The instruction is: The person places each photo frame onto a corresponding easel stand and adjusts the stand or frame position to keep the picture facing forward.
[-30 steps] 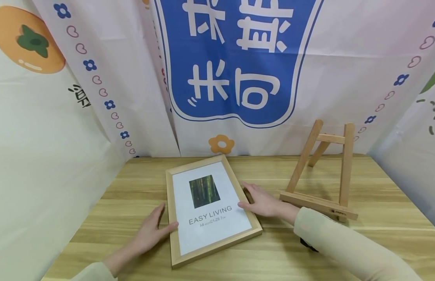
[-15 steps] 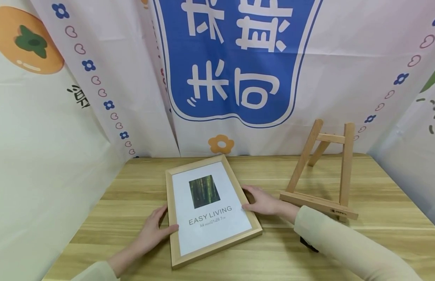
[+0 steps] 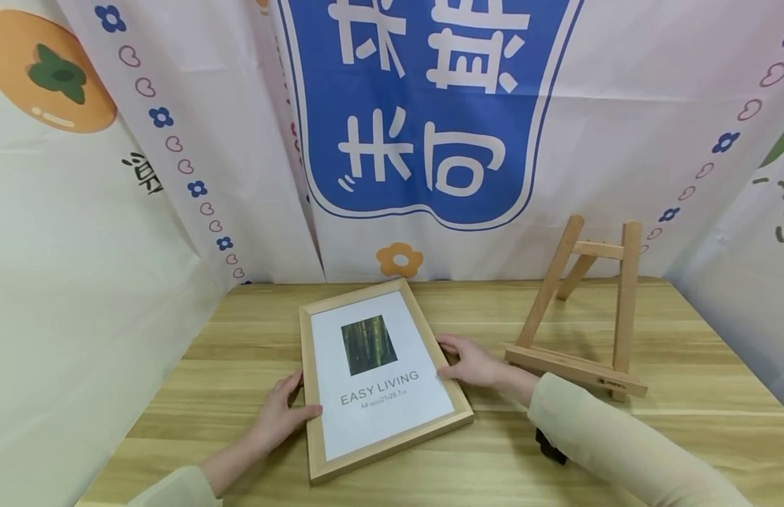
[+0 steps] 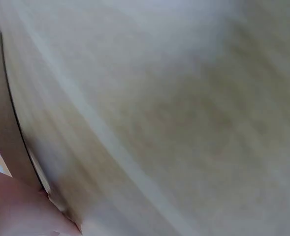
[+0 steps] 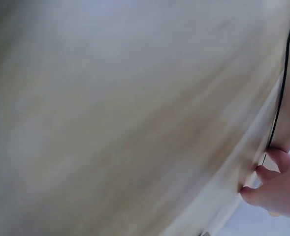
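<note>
One frame (image 3: pixel 392 443) is lying face up on the desk (image 3: pixel 221 366), left of centre, sitting slightly askew, its top corner nearing the back edge. It is holding one white sheet (image 3: pixel 392 419), which is showing one dark green picture (image 3: pixel 369 345) and "EASY LIVING" lettering (image 3: pixel 379 389). Two hands are gripping it, one per side: left hand (image 3: pixel 281 414) is holding the left edge, thumb resting on the rim, fingers going down the outer side; right hand (image 3: pixel 470 362) is doing likewise on the right edge. Right wrist view is showing three fingertips meeting the frame's edge; left wrist view is mostly showing blurred desk.

One wooden easel (image 3: pixel 576 370) is standing right of the frame, apart from it: two front legs, one rear leg, one crossbar, one ledge. Two pale sleeves are covering the arms; one black object (image 3: pixel 549 447) is showing under the right one, details unclear.

Desk is showing light wood grain with streaks. White printed cloth (image 3: pixel 595 155) is hanging behind and at both sides, bearing one blue panel (image 3: pixel 414 190) with four white characters, one orange flower (image 3: pixel 400 260) below it, one orange fruit (image 3: pixel 18 63) at far left.
</note>
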Motion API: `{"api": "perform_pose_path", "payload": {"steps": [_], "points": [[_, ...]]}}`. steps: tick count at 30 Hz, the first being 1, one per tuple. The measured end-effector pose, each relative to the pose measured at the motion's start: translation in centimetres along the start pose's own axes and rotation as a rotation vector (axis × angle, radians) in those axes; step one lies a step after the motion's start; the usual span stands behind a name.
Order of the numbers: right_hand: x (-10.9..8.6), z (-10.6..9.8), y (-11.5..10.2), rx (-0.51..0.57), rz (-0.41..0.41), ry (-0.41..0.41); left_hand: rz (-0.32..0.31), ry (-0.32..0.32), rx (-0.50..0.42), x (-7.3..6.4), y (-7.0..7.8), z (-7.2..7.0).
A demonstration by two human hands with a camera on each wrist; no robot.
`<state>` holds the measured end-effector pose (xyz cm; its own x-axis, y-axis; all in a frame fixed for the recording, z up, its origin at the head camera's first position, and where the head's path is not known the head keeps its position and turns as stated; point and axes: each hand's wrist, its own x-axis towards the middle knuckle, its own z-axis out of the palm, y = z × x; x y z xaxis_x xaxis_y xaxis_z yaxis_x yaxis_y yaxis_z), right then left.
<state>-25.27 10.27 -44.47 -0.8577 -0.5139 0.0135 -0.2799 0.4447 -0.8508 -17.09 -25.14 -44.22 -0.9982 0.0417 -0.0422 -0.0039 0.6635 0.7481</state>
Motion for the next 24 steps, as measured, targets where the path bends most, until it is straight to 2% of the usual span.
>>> {"api": "perform_pose_path", "payload": {"steps": [8, 14, 18, 21, 24], "points": [[-0.2, 0.3, -0.2, 0.031, -0.007, 0.019, -0.039, 0.013, -0.071, -0.3, 0.4, 0.2], [0.0, 0.3, -0.4, 0.132, -0.071, 0.004, 0.003, 0.005, -0.163, -0.3, 0.8, 0.1], [-0.1, 0.3, -0.5, 0.197, -0.071, 0.01, 0.012, 0.01, -0.202, -0.6, 0.9, 0.0], [-0.2, 0.2, -0.7, 0.24, -0.062, 0.023, -0.006, 0.025, -0.293, -0.9, 1.0, 0.1], [-0.3, -0.1, -1.2, 0.279, -0.068, 0.027, -0.044, 0.034, -0.431, -1.4, 1.1, 0.2]]}}
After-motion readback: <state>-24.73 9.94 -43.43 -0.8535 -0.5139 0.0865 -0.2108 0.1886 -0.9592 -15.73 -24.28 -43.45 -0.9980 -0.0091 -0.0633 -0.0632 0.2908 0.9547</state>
